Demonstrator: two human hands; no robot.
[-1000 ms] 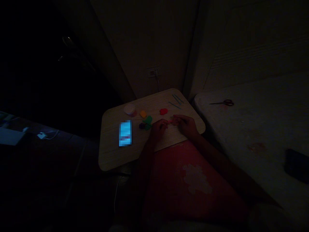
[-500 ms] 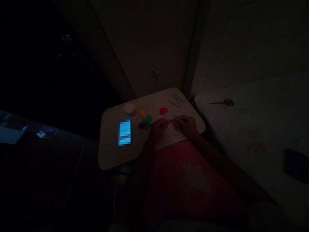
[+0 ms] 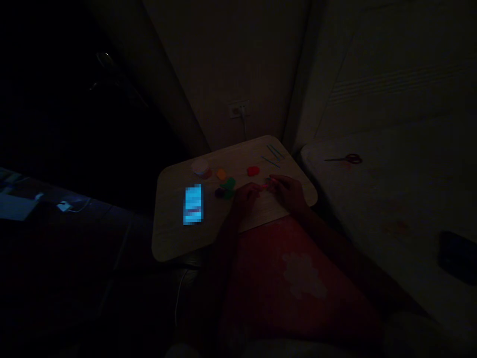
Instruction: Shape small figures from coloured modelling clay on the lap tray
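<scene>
The room is very dark. On a small light wooden table [image 3: 175, 238] my left hand [image 3: 244, 198] and my right hand [image 3: 288, 191] meet, fingers curled, pinching a small pink piece [image 3: 265, 186] between them. Just beyond lie a red lump [image 3: 253, 171], a green lump [image 3: 228, 184], an orange lump [image 3: 221, 174] and a dark purple bit [image 3: 218, 193]. Thin blue sticks [image 3: 274, 154] lie at the table's far right corner.
A lit phone [image 3: 193, 204] lies on the table to the left of my hands, a small round tub [image 3: 200, 168] behind it. Red-handled scissors [image 3: 345, 159] rest on the bed at right, a dark object [image 3: 456, 256] further along. A wall socket [image 3: 238, 109] sits behind.
The picture has grown darker. My hands stay together over the pink piece with only slight finger movement; the right hand sits a little further forward.
</scene>
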